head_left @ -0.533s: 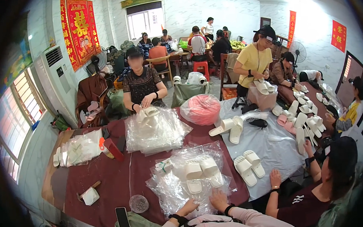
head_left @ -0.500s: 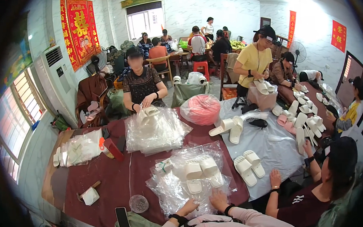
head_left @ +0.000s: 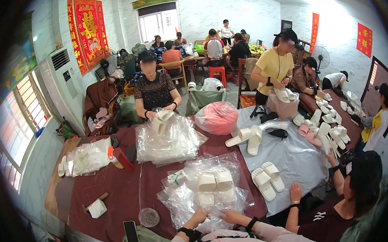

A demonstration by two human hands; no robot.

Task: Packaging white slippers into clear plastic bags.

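Note:
A pair of white slippers [head_left: 215, 181] lies on a stack of clear plastic bags [head_left: 177, 201] in front of me, straps toward the far side. Glossy plastic seems to cover their near ends. Just below them, my left hand [head_left: 199, 217] is closed, its fingers pinching the near edge of a clear plastic bag [head_left: 214, 211]. To its right, my right hand [head_left: 232, 217] pinches the same edge, fingers closed. Black bands circle both wrists. Beside the bags on the right sits another pair of white slippers [head_left: 267, 180].
A phone [head_left: 131, 232] and a round clear tub [head_left: 149, 217] stand at the near left. Across the table, a person [head_left: 156, 92] handles a bagged slipper. A co-worker's hand [head_left: 295, 193] rests at the right. More slippers [head_left: 244, 139] and a pink bundle [head_left: 216, 118] lie farther back.
Both my hands have come closer together at the bag's near edge. The right slipper has turned straighter beside the left one. Across the table, the person has lifted and tilted a slipper.

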